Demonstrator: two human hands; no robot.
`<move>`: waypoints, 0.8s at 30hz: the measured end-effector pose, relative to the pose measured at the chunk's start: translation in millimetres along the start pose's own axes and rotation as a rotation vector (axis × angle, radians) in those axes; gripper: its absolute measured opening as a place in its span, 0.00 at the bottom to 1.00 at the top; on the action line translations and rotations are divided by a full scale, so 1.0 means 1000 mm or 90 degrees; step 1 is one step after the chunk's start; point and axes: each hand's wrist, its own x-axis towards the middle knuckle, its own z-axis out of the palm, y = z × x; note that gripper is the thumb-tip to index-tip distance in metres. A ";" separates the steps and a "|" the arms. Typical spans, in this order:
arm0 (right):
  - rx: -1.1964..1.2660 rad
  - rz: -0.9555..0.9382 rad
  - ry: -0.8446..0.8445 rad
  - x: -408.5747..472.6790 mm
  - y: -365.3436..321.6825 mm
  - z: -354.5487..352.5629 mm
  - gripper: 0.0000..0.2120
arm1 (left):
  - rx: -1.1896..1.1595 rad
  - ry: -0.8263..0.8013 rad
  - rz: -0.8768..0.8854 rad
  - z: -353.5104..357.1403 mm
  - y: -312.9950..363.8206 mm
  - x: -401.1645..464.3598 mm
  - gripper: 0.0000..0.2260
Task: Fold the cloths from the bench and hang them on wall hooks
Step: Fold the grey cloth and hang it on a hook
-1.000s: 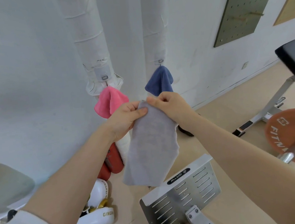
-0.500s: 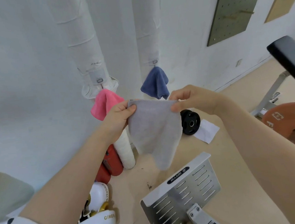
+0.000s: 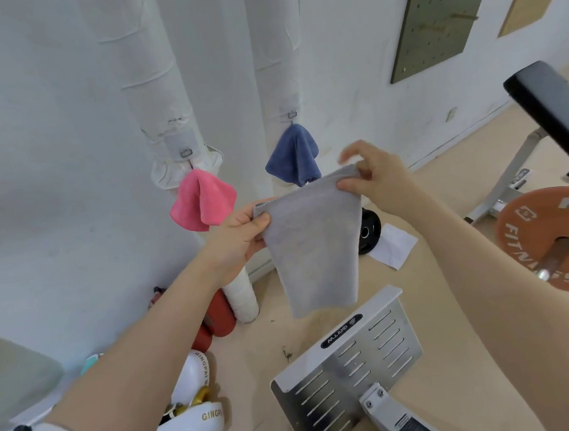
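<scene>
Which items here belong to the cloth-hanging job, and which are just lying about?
Job:
grey cloth, held by left hand and right hand
pink cloth, hung
blue cloth, hung
hooks

Lying about:
orange weight plate
black weight plate
white paper
metal footplate
pegboard

A folded grey cloth (image 3: 313, 243) hangs limp in the air, held taut along its top edge, while a pink cloth (image 3: 202, 199) and a blue cloth (image 3: 293, 154) droop bunched from wall hooks (image 3: 186, 152) behind it.
</scene>
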 end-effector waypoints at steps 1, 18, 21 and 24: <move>-0.003 -0.020 0.029 0.000 -0.003 0.006 0.12 | -0.007 -0.001 -0.005 -0.003 -0.001 -0.001 0.13; 0.225 0.016 0.015 -0.031 -0.070 0.103 0.06 | 0.571 -0.055 0.037 -0.018 0.049 -0.019 0.10; 0.282 0.062 -0.023 -0.047 -0.056 0.105 0.04 | 0.567 -0.045 0.092 -0.021 0.046 -0.021 0.08; 0.334 0.120 -0.164 -0.066 -0.037 0.106 0.03 | 0.486 0.013 0.106 -0.023 0.046 -0.020 0.08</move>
